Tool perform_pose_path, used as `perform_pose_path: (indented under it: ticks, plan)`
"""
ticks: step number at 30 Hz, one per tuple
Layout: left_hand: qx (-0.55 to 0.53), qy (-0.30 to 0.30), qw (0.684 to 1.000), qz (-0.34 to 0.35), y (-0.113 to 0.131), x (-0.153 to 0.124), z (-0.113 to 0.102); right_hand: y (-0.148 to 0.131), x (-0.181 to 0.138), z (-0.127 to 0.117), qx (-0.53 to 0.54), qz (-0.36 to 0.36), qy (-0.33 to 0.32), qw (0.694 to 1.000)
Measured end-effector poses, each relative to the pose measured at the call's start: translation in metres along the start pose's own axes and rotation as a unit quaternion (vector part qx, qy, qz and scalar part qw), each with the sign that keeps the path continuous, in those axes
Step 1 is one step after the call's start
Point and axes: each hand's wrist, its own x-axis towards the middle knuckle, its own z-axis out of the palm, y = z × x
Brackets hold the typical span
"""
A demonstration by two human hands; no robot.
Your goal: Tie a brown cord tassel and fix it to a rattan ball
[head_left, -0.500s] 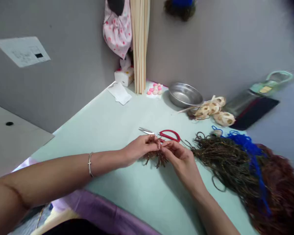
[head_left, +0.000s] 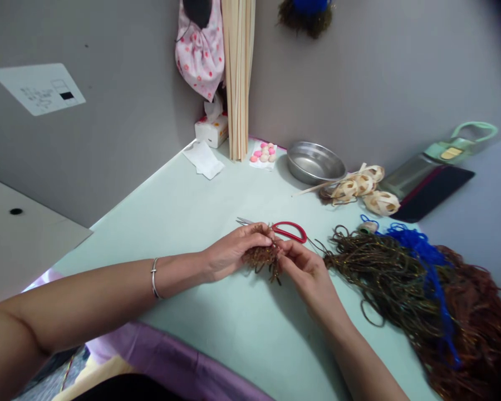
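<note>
Along the bottom of the frame I see purple cloth (head_left: 171, 351) at the table's near edge. At the centre, the left hand (head_left: 234, 250) pinches a brown yarn bunch (head_left: 260, 257) between thumb and curled fingers; the right hand (head_left: 307, 270) has thumb and forefinger pressed together on strands at its right side. The strands are gathered, yet their ends dangle unevenly, so I'd judge the piece partway made, with securing and tidying left. Just beyond lie red-handled scissors (head_left: 291, 229), in neither hand. At the lower right spreads a large yarn heap (head_left: 384, 273); farther, right of upper centre, sits a metal bowl (head_left: 316, 162).
</note>
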Motion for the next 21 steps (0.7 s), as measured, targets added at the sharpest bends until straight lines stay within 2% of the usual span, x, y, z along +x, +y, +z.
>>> perform_pose_path:
  ticks: [2,7,11,16,18,21]
  plan:
    - [-0.005,-0.004,1.0,0.017,-0.0005,0.0003,-0.0009,0.0004,0.0004,0.0003,0.006,-0.004,0.003,1.0]
    - [0.071,0.044,0.996,0.032,-0.0046,0.0005,-0.0033,0.0025,0.0011,-0.0016,0.033,-0.032,0.059,0.997]
    - [0.11,0.029,0.993,0.027,-0.0078,0.0006,-0.0043,0.004,-0.0001,-0.0018,0.04,-0.034,0.057,0.997]
    - [0.114,0.031,0.993,0.026,-0.0084,-0.0001,-0.0023,0.0045,-0.001,0.0006,-0.004,-0.064,0.072,0.995]
    - [0.092,0.04,0.994,0.037,-0.0074,-0.0011,-0.0011,0.0044,-0.0002,0.0029,0.001,-0.069,0.063,0.996]
    - [0.055,0.025,0.998,0.031,-0.0045,-0.0027,-0.0009,0.0039,0.0009,0.0079,0.045,-0.044,0.009,0.998]
